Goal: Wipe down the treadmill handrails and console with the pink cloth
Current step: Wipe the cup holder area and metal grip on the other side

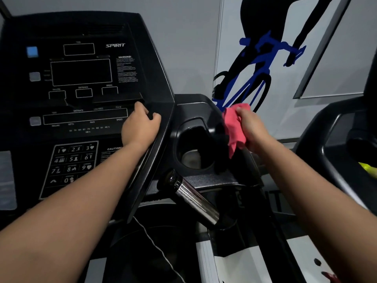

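The black treadmill console (81, 82) fills the left half of the head view, with display windows and a number keypad. My left hand (139, 125) rests on the console's right edge, fingers curled over the rim. My right hand (252, 127) grips the bunched pink cloth (233, 129) and presses it against the outer right side of the cup-holder tray (195, 111). A chrome handrail grip (195, 201) juts toward me below the tray.
A thin white safety cord (155, 246) hangs below the console. The black frame of a neighbouring machine (334, 139) stands at the right, with something yellow-green in it. A wall with a blue cyclist graphic (255, 64) is behind.
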`<control>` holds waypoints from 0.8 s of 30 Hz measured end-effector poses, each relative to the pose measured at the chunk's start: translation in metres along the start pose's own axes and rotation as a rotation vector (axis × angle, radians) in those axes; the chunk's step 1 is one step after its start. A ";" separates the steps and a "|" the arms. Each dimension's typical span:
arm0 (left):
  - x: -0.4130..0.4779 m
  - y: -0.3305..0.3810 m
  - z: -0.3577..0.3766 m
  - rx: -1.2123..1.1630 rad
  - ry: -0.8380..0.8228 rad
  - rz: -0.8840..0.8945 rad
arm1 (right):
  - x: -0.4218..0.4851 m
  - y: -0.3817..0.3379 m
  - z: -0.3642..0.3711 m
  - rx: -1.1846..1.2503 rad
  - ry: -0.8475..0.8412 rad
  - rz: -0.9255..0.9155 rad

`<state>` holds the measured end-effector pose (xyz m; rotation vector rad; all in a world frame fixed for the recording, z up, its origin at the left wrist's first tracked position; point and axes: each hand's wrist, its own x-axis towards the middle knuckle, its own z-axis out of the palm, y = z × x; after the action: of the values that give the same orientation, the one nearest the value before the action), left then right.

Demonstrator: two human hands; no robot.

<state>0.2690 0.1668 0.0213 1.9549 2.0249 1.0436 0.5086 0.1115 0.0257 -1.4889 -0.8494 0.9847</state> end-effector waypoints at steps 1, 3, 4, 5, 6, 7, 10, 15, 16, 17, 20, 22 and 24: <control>0.001 -0.001 0.001 -0.003 -0.001 -0.003 | -0.014 -0.015 0.013 0.086 -0.094 0.025; 0.001 -0.001 -0.001 -0.012 -0.007 -0.020 | -0.044 -0.040 0.041 0.163 -0.304 0.059; 0.002 -0.001 -0.002 -0.018 -0.012 -0.031 | -0.059 -0.048 0.056 0.119 -0.377 0.056; 0.003 -0.002 -0.002 -0.033 -0.025 -0.043 | -0.075 -0.052 0.070 -0.003 -0.429 0.023; 0.003 -0.002 -0.003 -0.056 -0.042 -0.054 | -0.088 -0.053 0.082 -0.209 -0.484 -0.060; 0.003 -0.003 -0.004 -0.092 -0.049 -0.071 | -0.101 -0.048 0.095 -0.465 -0.557 -0.166; 0.006 -0.010 -0.007 -0.277 -0.049 -0.086 | -0.126 -0.023 0.120 -1.121 -0.719 -0.462; -0.005 -0.023 -0.018 -0.622 -0.182 0.007 | -0.125 -0.026 0.140 -1.315 -0.976 -0.351; -0.012 -0.024 -0.020 -0.655 -0.204 0.019 | -0.123 -0.029 0.142 -1.281 -1.052 -0.253; -0.018 -0.025 -0.024 -0.685 -0.224 0.028 | -0.120 -0.029 0.143 -1.215 -1.104 -0.169; -0.035 -0.031 -0.035 -0.749 -0.274 0.004 | -0.113 -0.032 0.131 -0.986 -1.116 0.012; -0.045 -0.033 -0.044 -0.782 -0.309 -0.054 | -0.106 -0.028 0.123 -0.835 -1.123 0.048; -0.057 -0.029 -0.054 -0.818 -0.357 -0.096 | -0.102 -0.022 0.119 -0.690 -1.087 0.052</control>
<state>0.2236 0.0962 0.0254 1.4478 1.2038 1.1448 0.3593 0.0686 0.0544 -1.4591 -2.0888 1.6775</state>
